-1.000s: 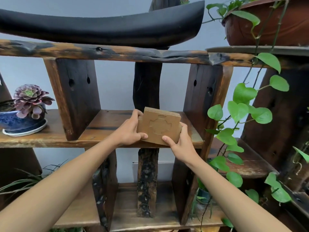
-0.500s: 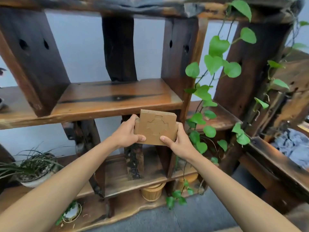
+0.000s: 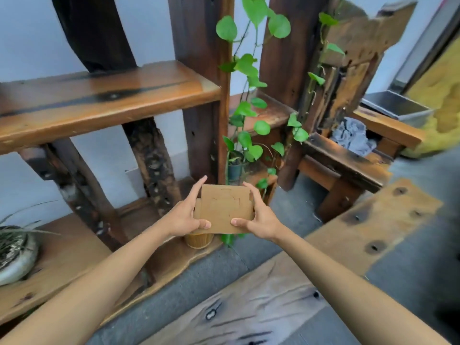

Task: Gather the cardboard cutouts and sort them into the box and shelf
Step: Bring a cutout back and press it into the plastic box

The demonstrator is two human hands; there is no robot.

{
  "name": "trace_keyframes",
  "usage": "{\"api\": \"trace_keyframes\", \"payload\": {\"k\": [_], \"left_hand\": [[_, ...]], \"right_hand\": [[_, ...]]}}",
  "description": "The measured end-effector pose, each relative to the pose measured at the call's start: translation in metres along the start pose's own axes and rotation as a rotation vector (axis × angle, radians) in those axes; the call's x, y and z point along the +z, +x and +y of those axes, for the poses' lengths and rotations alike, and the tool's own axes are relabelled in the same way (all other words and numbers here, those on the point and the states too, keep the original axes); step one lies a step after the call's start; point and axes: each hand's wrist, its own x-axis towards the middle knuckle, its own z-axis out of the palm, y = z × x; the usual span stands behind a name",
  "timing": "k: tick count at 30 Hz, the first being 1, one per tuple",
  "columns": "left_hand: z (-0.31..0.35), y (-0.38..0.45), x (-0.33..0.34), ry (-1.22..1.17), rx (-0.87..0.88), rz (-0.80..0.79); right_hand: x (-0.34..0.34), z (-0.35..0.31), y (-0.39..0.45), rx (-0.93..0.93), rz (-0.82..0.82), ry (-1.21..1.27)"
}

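A stack of brown cardboard cutouts (image 3: 225,210) with a faint punched outline on its top sheet hangs in front of me, below the wooden shelf board (image 3: 104,103). My left hand (image 3: 185,216) grips its left edge and my right hand (image 3: 258,217) grips its right edge, thumbs on top. The stack is held nearly flat, well clear of the shelf, above the floor and the lowest board. No box is in view.
A climbing green vine (image 3: 245,70) runs up the dark shelf post. A small woven basket (image 3: 199,241) sits under the cutouts. A potted plant (image 3: 15,250) stands low left. A wooden bench plank (image 3: 298,277) lies at lower right, a grey cloth (image 3: 351,135) on a side ledge.
Both hands have carried the cutouts away from the middle shelf and downward. My view has swung down and to the right, bringing the floor and plank into sight.
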Motion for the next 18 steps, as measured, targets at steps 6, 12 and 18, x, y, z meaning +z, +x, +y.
{"api": "trace_keyframes", "payload": {"k": [6, 12, 18], "left_hand": [[-0.007, 0.005, 0.074, -0.115, 0.075, -0.177], [0.002, 0.016, 0.155, -0.145, 0.052, -0.399], [0.025, 0.008, 0.233, -0.080, 0.033, -0.629]], "right_hand": [[0.001, 0.063, -0.067, 0.185, 0.101, 0.089], [-0.003, 0.121, -0.150, 0.393, 0.254, 0.226], [0.004, 0.164, -0.240, 0.561, 0.410, 0.318]]}}
